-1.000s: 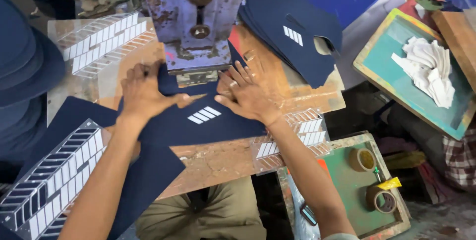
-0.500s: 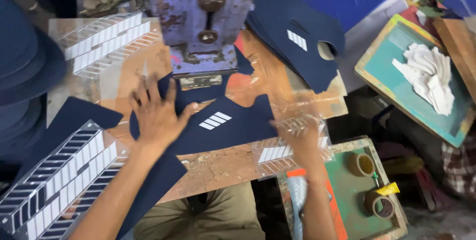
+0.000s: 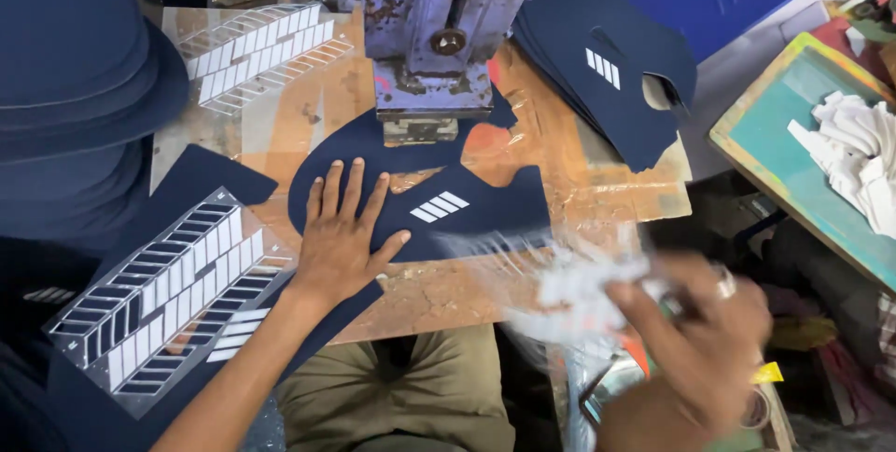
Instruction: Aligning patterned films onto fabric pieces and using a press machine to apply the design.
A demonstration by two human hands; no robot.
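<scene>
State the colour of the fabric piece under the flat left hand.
Navy blue fabric piece with white stripes, under the left hand; head view.

Your left hand [image 3: 341,242] lies flat on the cloth piece [image 3: 467,214] in the middle of the table [image 3: 560,149]. The press machine [image 3: 434,32] stands behind that piece, and its foot sits over the far edge. The stack of cut pieces [image 3: 607,69] lies to the right of the machine. The sheet of stripes [image 3: 163,293] lies left of your hand. Your right hand [image 3: 695,340] is near you, right of the cloth piece, over the table's edge.
</scene>
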